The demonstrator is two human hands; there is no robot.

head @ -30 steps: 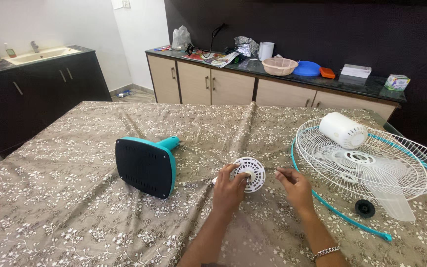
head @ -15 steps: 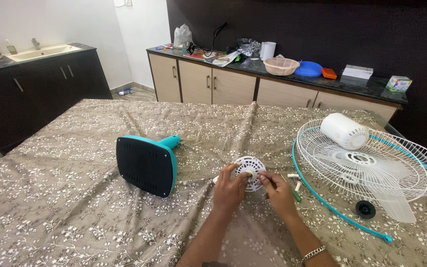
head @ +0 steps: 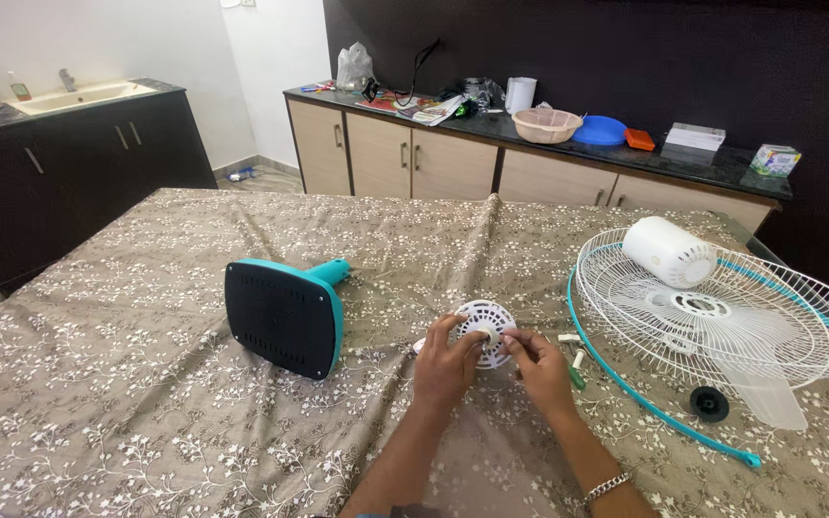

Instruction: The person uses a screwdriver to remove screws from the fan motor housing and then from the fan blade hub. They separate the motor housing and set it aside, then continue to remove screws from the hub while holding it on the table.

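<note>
A white round slotted fan part (head: 485,321) lies on the patterned tablecloth (head: 146,403) in front of me. My left hand (head: 445,363) grips its left side, fingers curled over the rim. My right hand (head: 537,366) has its fingertips pinched together against the part's right edge. Whether something small sits between those fingers I cannot tell. Just right of my right hand lie small white pieces (head: 569,338) and a short green item (head: 578,376).
A teal and black fan base (head: 285,317) lies on its side to the left. At the right, a white wire fan grille (head: 722,307) holds a white motor housing (head: 666,252), with a teal ring (head: 626,393), clear blade and black knob (head: 709,404) nearby. Cluttered counters stand behind.
My right hand has moved left from beside the round part onto its right edge, uncovering the small white pieces and green item. My left hand has stayed on the part.
</note>
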